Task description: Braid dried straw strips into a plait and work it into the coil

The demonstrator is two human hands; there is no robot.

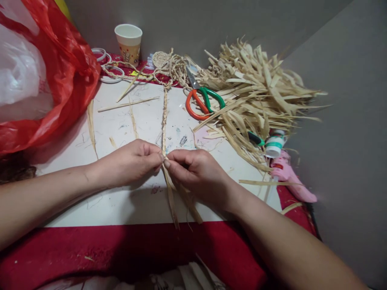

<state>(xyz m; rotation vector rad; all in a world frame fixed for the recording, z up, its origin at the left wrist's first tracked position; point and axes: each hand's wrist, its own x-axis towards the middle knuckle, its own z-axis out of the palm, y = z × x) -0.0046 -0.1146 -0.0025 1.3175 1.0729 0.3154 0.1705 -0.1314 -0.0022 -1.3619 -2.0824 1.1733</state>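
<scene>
Left hand [152, 159] and right hand [187, 165], both mine, meet in a close pinch on a straw braid [165, 114] at the middle of the white board [105, 209]. Plaiting is done from the board's far edge down to my grip; loose strands [170, 197] below, reaching the near edge, are unplaited. My forearms [66, 181] slant inward from either side. Scissors [206, 100] lie by the far edge, heaped straw [263, 90] around the far right corner.
</scene>
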